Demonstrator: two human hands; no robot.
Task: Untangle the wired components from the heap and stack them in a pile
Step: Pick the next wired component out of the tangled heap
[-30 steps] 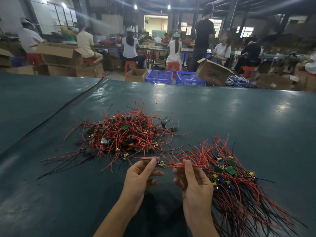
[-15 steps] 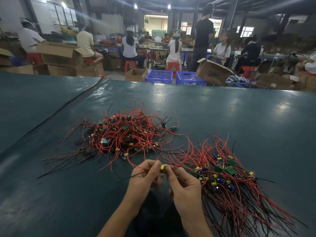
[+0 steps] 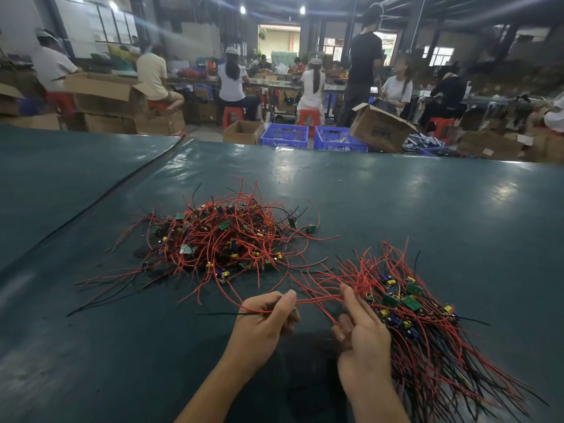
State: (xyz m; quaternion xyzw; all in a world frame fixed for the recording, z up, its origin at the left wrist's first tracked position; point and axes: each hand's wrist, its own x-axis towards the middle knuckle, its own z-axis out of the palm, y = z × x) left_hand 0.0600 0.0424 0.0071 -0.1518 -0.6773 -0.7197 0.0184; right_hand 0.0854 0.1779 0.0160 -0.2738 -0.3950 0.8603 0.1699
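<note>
Left hand [image 3: 265, 319]: thumb and forefinger pinch one red wire [image 3: 317, 299] and one thin black wire [image 3: 222, 313]; the other fingers curl under.
Right hand [image 3: 363, 328]: forefinger points away from the body and touches the near-left edge of the pile, thumb lower; it is blurred, so I cannot tell whether it grips the red wire.
Red wire: runs taut from the left hand's pinch across the gap to the right hand.
Black wire: trails left from the left hand, low over the table.
Pile [image 3: 433, 337]: sorted wired components just right of the right hand, leads fanned toward the near-right corner; at least three green boards [image 3: 410, 302] show on top.
Heap [image 3: 225, 239]: tangled red and black leads with small boards, beyond and left of the hands; its loose ends reach close to the pile's.
Count: two hands, two masses of components, one component between the hands.
Table [image 3: 412, 206]: dark green mat; bare surface lies wide to the right, beyond the heap and in front of the left hand.
Seam [image 3: 122, 190]: runs diagonally at left, well apart from the heap.
Far edge: straight across the view, well behind the heap.
Beyond the edge: two blue crates [image 3: 285, 136] side by side and one tilted cardboard box [image 3: 381, 126].
</note>
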